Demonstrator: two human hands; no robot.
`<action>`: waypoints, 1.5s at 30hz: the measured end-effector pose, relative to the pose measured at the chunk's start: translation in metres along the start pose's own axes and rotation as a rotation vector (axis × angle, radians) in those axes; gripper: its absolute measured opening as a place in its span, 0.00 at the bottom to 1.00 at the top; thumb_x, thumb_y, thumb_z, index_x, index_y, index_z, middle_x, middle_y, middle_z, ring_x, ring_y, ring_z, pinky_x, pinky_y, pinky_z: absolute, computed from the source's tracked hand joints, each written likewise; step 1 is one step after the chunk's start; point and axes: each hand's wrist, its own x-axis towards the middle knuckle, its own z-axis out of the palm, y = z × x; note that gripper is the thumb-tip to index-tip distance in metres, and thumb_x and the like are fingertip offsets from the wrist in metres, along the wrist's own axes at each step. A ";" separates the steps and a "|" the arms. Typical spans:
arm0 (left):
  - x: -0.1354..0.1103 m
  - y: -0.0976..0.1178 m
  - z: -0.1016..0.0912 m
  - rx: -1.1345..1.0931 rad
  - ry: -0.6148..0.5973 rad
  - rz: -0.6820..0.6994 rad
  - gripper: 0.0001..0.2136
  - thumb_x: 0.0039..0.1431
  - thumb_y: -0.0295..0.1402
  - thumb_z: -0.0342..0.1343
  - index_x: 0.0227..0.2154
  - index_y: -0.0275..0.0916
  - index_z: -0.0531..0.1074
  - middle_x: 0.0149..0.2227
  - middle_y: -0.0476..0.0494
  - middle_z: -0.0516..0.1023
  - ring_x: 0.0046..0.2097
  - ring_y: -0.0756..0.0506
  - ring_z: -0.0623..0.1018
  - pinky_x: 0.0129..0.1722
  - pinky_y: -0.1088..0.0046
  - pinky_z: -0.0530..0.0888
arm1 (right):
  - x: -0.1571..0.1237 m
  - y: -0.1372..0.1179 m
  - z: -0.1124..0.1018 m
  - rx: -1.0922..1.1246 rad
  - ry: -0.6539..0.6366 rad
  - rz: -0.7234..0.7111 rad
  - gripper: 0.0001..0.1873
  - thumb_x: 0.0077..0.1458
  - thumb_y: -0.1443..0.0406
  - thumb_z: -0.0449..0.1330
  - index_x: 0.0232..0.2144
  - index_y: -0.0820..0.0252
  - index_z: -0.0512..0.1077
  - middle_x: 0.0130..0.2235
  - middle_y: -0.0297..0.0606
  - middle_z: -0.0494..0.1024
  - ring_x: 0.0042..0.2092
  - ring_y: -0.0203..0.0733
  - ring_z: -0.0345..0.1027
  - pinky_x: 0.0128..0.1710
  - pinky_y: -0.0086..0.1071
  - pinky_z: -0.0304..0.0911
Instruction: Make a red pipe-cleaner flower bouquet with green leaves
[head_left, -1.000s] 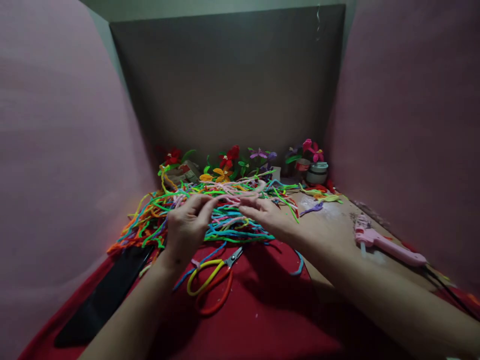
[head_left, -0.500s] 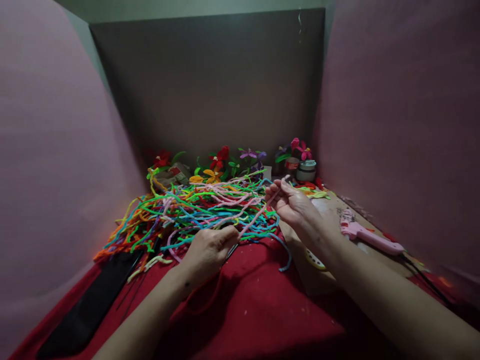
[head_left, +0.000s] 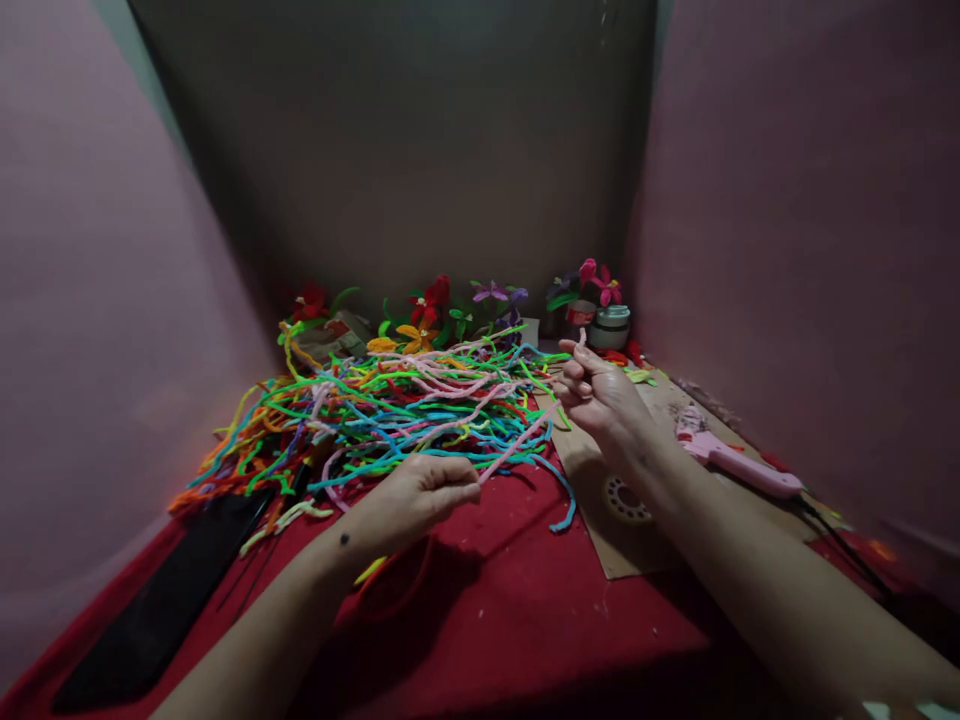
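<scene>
A tangled heap of coloured pipe cleaners (head_left: 390, 410) lies across the red cloth (head_left: 517, 610). My left hand (head_left: 420, 495) is closed in a pinch on the near end of a pink pipe cleaner (head_left: 517, 445). My right hand (head_left: 600, 395) is closed on its far end, raised a little above the table. The pink pipe cleaner is stretched straight between both hands, just in front of the heap. Scissors with yellow and red handles (head_left: 390, 580) are mostly hidden under my left wrist.
Finished pipe-cleaner flowers (head_left: 424, 320) stand along the back wall, with a small jar (head_left: 609, 328) at the back right. A pink glue gun (head_left: 739, 465) lies on brown cardboard (head_left: 637, 530) at the right. A black flat object (head_left: 157, 600) lies at the left. Pink walls close both sides.
Both hands left the heap and drew out one pink pipe cleaner. My left hand came towards me over the scissors; my right hand rose to the right.
</scene>
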 end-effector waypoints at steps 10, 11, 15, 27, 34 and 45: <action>0.000 -0.013 -0.013 -0.007 -0.069 -0.078 0.12 0.54 0.40 0.49 0.26 0.34 0.68 0.20 0.54 0.60 0.23 0.53 0.58 0.23 0.79 0.56 | 0.010 -0.004 -0.013 0.041 -0.004 -0.008 0.09 0.60 0.64 0.50 0.29 0.59 0.66 0.12 0.21 0.55 0.11 0.25 0.44 0.13 0.21 0.41; 0.000 -0.014 -0.013 0.025 -0.070 -0.078 0.12 0.54 0.39 0.49 0.26 0.34 0.68 0.20 0.53 0.60 0.24 0.53 0.59 0.23 0.79 0.56 | 0.011 -0.005 -0.014 0.042 -0.002 -0.014 0.08 0.60 0.65 0.50 0.29 0.59 0.66 0.12 0.22 0.56 0.12 0.25 0.44 0.13 0.21 0.42; 0.003 -0.018 -0.013 0.203 -0.018 -0.027 0.13 0.54 0.39 0.48 0.22 0.35 0.68 0.21 0.53 0.62 0.26 0.52 0.61 0.26 0.78 0.59 | 0.010 -0.010 -0.014 0.053 -0.023 -0.026 0.11 0.61 0.67 0.48 0.28 0.59 0.66 0.11 0.21 0.52 0.11 0.25 0.41 0.11 0.22 0.40; 0.003 -0.013 -0.011 -0.072 0.104 -0.100 0.15 0.52 0.43 0.50 0.23 0.35 0.68 0.18 0.55 0.55 0.21 0.54 0.53 0.20 0.79 0.50 | -0.005 0.019 -0.003 0.096 -0.059 0.119 0.07 0.56 0.65 0.52 0.36 0.62 0.67 0.28 0.38 0.75 0.30 0.38 0.70 0.32 0.35 0.69; 0.003 -0.018 -0.012 -0.220 0.334 -0.075 0.14 0.51 0.42 0.53 0.25 0.34 0.71 0.18 0.55 0.56 0.20 0.55 0.54 0.18 0.80 0.50 | -0.010 0.018 -0.014 0.229 0.012 0.255 0.31 0.56 0.49 0.42 0.48 0.70 0.58 0.43 0.58 0.72 0.45 0.51 0.70 0.35 0.43 0.70; 0.003 -0.022 -0.010 -0.028 0.521 0.049 0.12 0.53 0.40 0.51 0.28 0.36 0.73 0.20 0.52 0.65 0.23 0.53 0.62 0.23 0.79 0.60 | -0.016 0.024 -0.013 0.089 -0.101 0.435 0.18 0.56 0.61 0.50 0.43 0.70 0.64 0.36 0.53 0.75 0.36 0.44 0.72 0.30 0.35 0.70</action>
